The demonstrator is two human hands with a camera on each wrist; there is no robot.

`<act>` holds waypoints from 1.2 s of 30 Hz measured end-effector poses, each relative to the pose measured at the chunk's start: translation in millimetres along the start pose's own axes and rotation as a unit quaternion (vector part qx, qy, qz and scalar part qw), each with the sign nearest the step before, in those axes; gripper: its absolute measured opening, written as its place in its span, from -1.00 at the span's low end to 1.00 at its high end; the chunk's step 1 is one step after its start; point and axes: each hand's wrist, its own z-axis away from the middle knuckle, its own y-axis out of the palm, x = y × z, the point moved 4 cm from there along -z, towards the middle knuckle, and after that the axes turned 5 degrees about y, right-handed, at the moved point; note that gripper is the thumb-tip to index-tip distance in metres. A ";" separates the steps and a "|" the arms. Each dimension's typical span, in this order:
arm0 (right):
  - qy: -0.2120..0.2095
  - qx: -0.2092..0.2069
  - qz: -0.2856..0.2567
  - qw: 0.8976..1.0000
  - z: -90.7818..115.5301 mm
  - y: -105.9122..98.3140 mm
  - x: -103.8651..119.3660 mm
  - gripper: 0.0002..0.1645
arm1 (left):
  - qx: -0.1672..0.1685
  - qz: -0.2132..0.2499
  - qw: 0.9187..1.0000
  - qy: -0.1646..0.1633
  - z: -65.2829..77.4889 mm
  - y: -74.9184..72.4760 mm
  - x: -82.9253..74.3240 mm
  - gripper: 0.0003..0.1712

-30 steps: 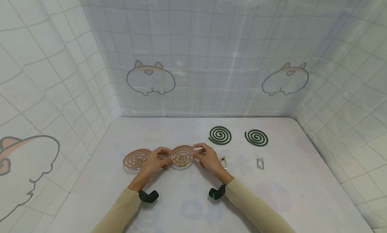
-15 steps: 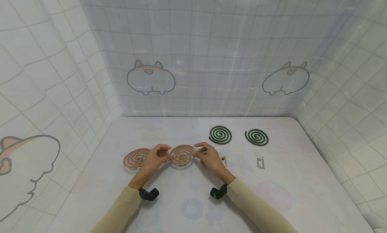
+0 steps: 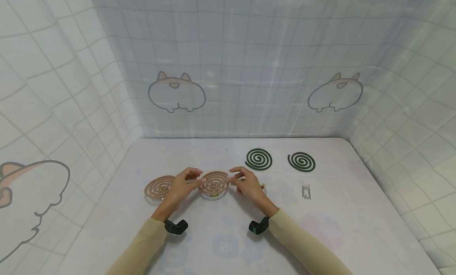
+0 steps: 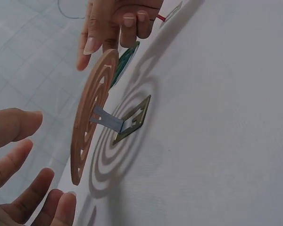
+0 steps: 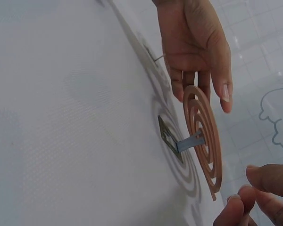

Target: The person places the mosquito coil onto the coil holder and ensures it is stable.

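Observation:
A brown mosquito coil [image 3: 214,183] is held up level above the table by a small metal stand [image 4: 127,127], whose upright tab meets the coil's middle. My left hand [image 3: 182,186] is at the coil's left side, thumb and fingers spread and gripping nothing. On the other side my right hand [image 3: 250,188] hovers with loosely bent fingers. Both wrist views show a gap between the near hand and the coil's rim. A second brown coil [image 3: 156,187], partly behind my left hand, also appears raised on a stand.
Two green mosquito coils, one nearer the middle [image 3: 258,159] and one farther right [image 3: 301,162], lie flat at the back right. A flat metal stand [image 3: 306,192] lies before them. Another metal piece with a red and yellow tip [image 3: 263,186] is partly hidden by my right hand.
Both hands have drawn slightly outward from the brown coil, having touched its rim a second ago. The coil stays in place on its stand.

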 end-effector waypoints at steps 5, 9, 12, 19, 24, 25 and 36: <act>-0.010 0.002 0.004 1.000 1.5 -1.6 5.7 -0.58 | 0.007 0.005 1.000 0.014 -2.9 -1.3 -5.1 -0.39; -0.015 0.000 0.003 1.000 2.3 -3.8 9.5 -0.59 | 0.008 0.005 0.999 0.032 -6.4 -1.3 -9.8 -0.45; -0.017 -0.005 0.004 1.000 2.1 -6.5 11.2 -0.60 | 0.004 0.001 0.999 0.051 -10.4 -1.1 -14.4 -0.49; -0.017 -0.016 -0.015 1.000 1.0 -14.3 15.0 -0.60 | 0.002 -0.005 0.997 0.079 -19.7 2.7 -27.8 -0.56; -0.008 -0.023 -0.028 0.999 3.0 -19.8 19.5 -0.61 | 0.014 -0.003 0.996 0.087 -24.3 8.3 -35.3 -0.59; -0.008 -0.024 -0.030 0.999 3.6 -20.8 20.7 -0.62 | 0.018 0.000 0.996 0.085 -24.7 9.6 -36.8 -0.59; 0.008 -0.046 -0.040 0.998 3.4 -33.5 24.8 -0.65 | 0.040 -0.002 0.996 0.077 -31.6 27.5 -55.6 -0.60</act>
